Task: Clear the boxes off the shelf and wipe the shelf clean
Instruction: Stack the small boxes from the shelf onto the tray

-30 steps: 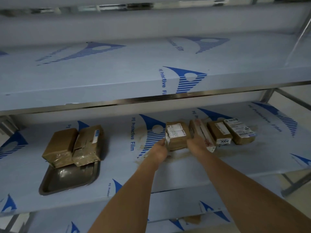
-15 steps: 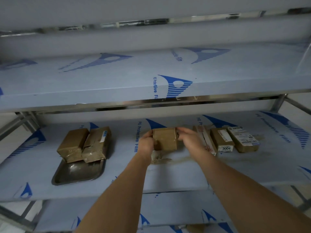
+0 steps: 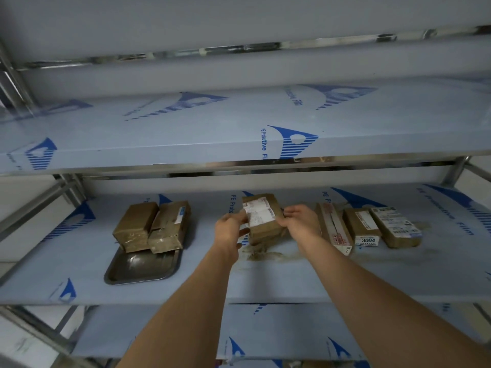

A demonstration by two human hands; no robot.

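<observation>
— Pinched from both sides: left hand [image 3: 230, 226] with thumb on the labelled top of the brown box [image 3: 263, 218], fingers under its left edge; right hand [image 3: 301, 222] curled round the right edge. Held just above the shelf [image 3: 292, 277], over the brown stain [image 3: 261, 254].

— Hidden or cut off?

— Underside of the held box out of sight, right side covered by fingers. Label print too small to read. Shelf cut off at both sides, blue protective film over it, lettering partly blocked by the box.

— Largest to smallest, all placed from the held box?

— Shelf below it. Metal tray [image 3: 142, 266] well to the left, with two taped boxes [image 3: 152, 225] side by side resting on its far part, so the tray's back rim hidden. Three boxes in a row [image 3: 368, 227] just right of it, beyond the right hand: narrow white-sided one nearest, partly behind the wrist, then one marked 3004, then a labelled one.

— Which way pointing?

— Long axis running away from the person, leaning slightly left at the far end; label face up, tipped toward the camera.
</observation>
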